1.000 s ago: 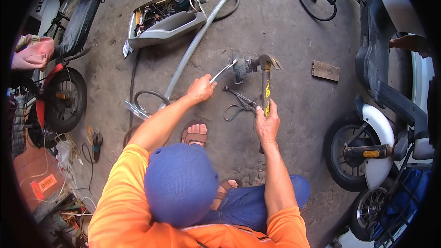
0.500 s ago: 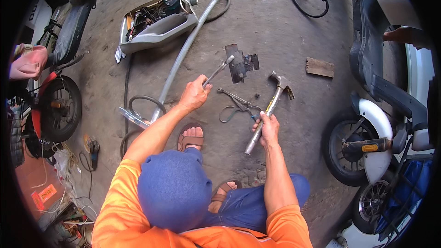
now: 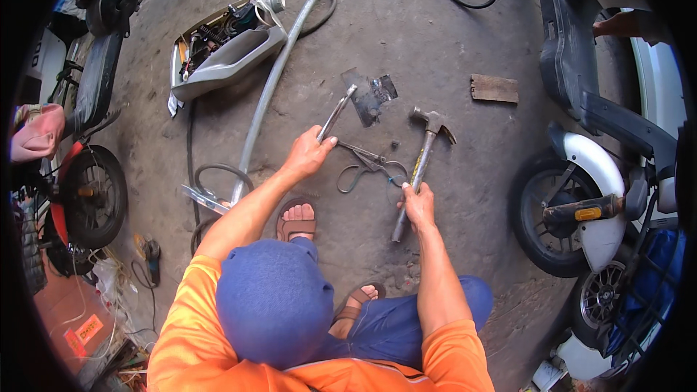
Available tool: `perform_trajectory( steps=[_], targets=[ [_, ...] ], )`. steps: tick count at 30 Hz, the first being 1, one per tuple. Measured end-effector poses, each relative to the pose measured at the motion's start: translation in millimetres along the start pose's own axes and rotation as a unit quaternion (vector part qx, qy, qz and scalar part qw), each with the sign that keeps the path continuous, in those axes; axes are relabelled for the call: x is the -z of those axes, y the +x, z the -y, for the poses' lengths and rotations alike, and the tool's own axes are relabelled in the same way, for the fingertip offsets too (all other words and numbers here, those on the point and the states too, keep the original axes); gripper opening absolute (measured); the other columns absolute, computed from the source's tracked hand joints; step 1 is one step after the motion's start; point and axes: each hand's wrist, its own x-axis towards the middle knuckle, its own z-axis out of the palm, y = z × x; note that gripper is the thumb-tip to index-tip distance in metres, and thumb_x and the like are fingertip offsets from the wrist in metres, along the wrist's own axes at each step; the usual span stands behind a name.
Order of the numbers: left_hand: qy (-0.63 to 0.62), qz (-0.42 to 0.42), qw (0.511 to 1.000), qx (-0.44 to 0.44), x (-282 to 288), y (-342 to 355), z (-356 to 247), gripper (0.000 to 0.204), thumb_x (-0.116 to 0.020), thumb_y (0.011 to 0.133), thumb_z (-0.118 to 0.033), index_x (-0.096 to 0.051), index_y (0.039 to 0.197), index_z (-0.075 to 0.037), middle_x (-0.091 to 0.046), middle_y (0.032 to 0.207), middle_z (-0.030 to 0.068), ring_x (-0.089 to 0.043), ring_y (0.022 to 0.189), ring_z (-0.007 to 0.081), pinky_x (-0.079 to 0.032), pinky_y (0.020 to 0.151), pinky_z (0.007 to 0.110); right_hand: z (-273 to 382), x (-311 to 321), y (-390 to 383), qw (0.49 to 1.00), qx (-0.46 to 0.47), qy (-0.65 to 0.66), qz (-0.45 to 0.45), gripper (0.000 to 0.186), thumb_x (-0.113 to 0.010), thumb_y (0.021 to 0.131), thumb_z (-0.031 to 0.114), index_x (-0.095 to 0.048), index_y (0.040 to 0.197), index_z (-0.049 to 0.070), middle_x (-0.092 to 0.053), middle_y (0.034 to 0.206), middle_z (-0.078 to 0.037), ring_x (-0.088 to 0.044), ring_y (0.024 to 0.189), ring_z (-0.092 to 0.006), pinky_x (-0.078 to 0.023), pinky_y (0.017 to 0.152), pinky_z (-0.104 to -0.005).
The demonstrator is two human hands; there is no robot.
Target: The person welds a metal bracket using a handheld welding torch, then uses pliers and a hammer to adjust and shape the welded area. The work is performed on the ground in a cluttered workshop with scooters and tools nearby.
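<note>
My left hand [image 3: 308, 151] grips a slim steel tool [image 3: 335, 113], its upper end over or touching dark, bent metal pieces [image 3: 364, 107] lying on the concrete floor; I cannot tell if it touches. My right hand [image 3: 418, 205] is closed round the handle of a claw hammer [image 3: 432, 123], its head up and to the right, beside those pieces. Between my hands lie shears with looped handles [image 3: 373, 162], a thin metal tool across them, and a small dark cylinder [image 3: 394, 145].
A grey casing full of parts [image 3: 239, 54], a long metal pipe [image 3: 265, 101] and black hoses [image 3: 190, 138] lie ahead and left. A wooden scrap [image 3: 494, 88] is at the right. Scooters [image 3: 584, 174] flank me on both sides; an angle grinder [image 3: 151, 254] is at the lower left.
The hammer has come down from over the metal pieces to lower right of them, turning in my right hand. My left hand still holds the slim tool near them. The view has shifted slightly.
</note>
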Motion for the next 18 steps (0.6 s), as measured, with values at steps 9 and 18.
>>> perform_trajectory(
  steps=[9, 18],
  targets=[
    [-0.193, 0.071, 0.955, 0.213, 10, -18, 14, 0.031, -0.056, 0.094, -0.034, -0.052, 0.087, -0.004, -0.049, 0.062, 0.0020, -0.046, 0.046, 0.0130, -0.039, 0.041, 0.030, 45, -13, -14, 0.957, -0.067, 0.248, 0.135, 0.031, -0.069, 0.087, 0.028, -0.052, 0.098, 0.006, -0.059, 0.074, -0.009, -0.058, 0.055, -0.0174, -0.049, 0.050, -0.0315],
    [-0.186, 0.056, 0.957, 0.214, 11, -33, 30, 0.030, -0.058, 0.093, -0.032, -0.051, 0.085, -0.004, -0.049, 0.062, 0.0033, -0.045, 0.046, 0.0138, -0.038, 0.041, 0.032, 24, -17, -11, 0.987, -0.063, 0.139, 0.049, 0.025, -0.067, 0.085, 0.022, -0.052, 0.093, 0.003, -0.057, 0.068, -0.008, -0.053, 0.050, -0.0153, -0.044, 0.045, -0.0296]
  ],
)
